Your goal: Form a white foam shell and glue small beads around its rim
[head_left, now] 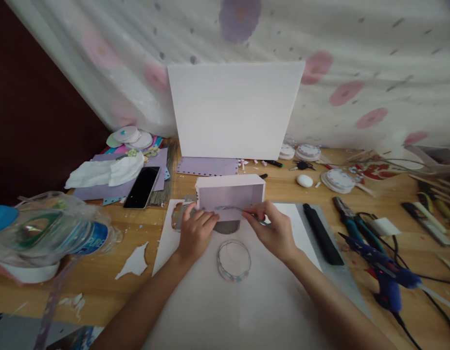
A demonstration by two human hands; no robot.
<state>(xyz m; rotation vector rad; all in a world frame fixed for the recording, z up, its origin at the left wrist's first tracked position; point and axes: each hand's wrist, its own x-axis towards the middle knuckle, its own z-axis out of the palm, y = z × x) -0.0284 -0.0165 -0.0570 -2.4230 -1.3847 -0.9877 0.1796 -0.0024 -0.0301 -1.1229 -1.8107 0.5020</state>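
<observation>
A small open box (230, 194), white outside and lilac inside, stands on its side in the middle of the table. My left hand (197, 231) rests at its lower left corner, fingers bent and pressed against the edge. Between the thumb and fingers of my right hand (274, 231) is a thin metal tool (234, 208), whose tip reaches into the box front toward my left fingers. Just below the box lies a dark rounded shape (226, 226), partly covered. A ring of thin wire with pale beads (234, 261) lies nearer to me on the white surface.
A white panel (235, 112) stands behind. At left are a phone (142, 187), a plastic bottle (45, 233) and paper scraps. A black tube (322, 234), pliers (358, 221), a blue glue gun (383, 267) with its cord and round discs (337, 180) lie at right.
</observation>
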